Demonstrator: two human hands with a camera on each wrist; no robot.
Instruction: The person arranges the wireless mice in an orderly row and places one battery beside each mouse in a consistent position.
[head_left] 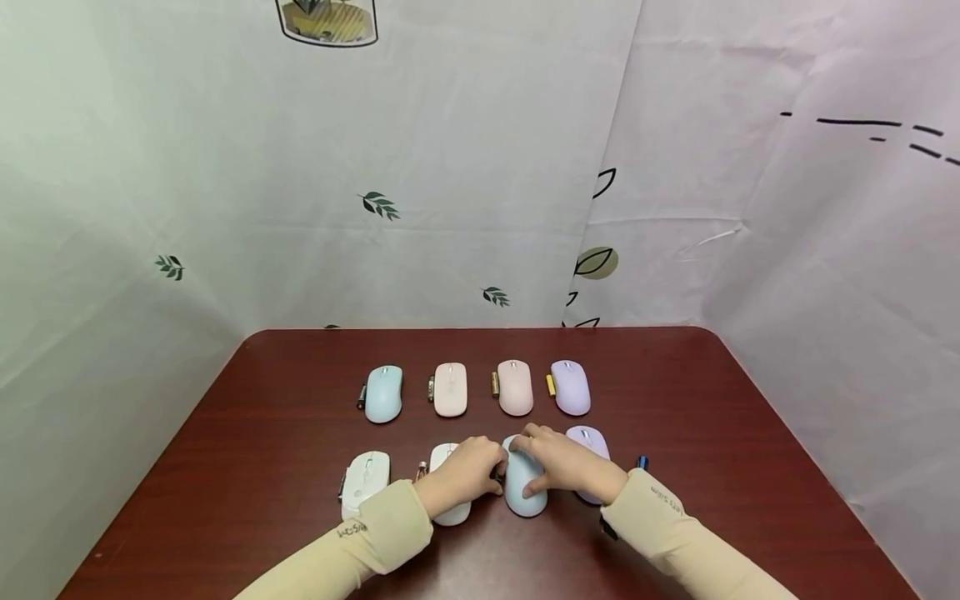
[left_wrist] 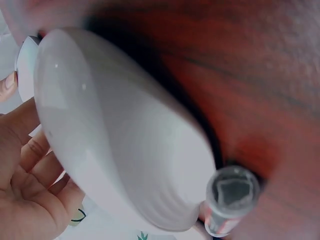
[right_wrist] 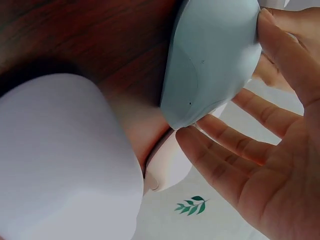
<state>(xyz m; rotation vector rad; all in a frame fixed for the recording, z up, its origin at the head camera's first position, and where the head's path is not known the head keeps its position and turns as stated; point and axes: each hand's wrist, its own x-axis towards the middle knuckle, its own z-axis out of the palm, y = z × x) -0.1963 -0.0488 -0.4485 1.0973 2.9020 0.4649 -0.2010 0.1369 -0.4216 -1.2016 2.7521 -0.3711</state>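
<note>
In the front row a light blue computer mouse [head_left: 526,492] lies on the table, and my right hand [head_left: 562,460] grips it from the right. In the right wrist view, the thumb is at one end of the blue mouse [right_wrist: 212,60] and fingertips [right_wrist: 187,134] touch the other. At its left side my left hand [head_left: 472,467] pinches a small dark battery [head_left: 496,475], mostly hidden by the fingers. Under the left wrist sits a white mouse [head_left: 453,513], large in the left wrist view, with a battery [left_wrist: 232,192] beside it.
Behind stand a light blue mouse [head_left: 384,395], a cream mouse [head_left: 451,390], a pink mouse [head_left: 515,388] and a purple mouse [head_left: 572,388], each with a battery at its left. Another white mouse [head_left: 366,480] lies front left; a purple mouse [head_left: 588,440] is partly under the right wrist.
</note>
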